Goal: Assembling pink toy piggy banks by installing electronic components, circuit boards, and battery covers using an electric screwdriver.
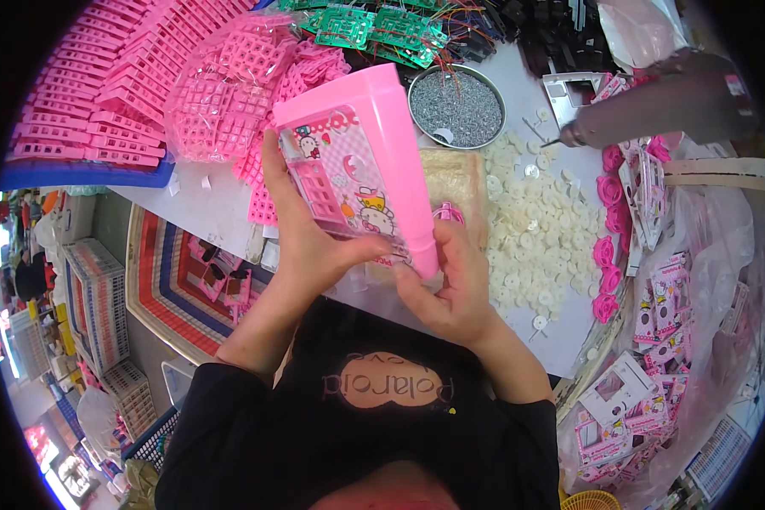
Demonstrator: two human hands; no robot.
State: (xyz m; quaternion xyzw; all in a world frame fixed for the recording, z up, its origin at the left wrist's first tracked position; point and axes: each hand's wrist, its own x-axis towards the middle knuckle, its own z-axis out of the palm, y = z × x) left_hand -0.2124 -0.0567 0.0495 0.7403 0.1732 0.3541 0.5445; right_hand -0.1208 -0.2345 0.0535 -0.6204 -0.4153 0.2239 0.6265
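Observation:
Both hands hold a pink plastic toy casing point(405, 161) up over the near part of the table, tilted. Its front bears a cartoon-printed panel with small square key openings. My left hand point(302, 242) wraps its left side, fingers reaching behind it and thumb along the lower edge. At the lower right corner, my right hand point(455, 293) pinches the casing between thumb and fingers. Behind it lies a yellowish block point(470, 187) with a small pink part point(448, 214) on it, partly hidden by the casing.
A bowl of small screws point(455, 106) stands beyond the casing. White plastic wheels point(535, 238) cover the right side, near a power screwdriver point(654, 110). Green circuit boards point(374, 30), bagged pink keypads point(221, 102) and stacked pink parts point(102, 93) fill the far side.

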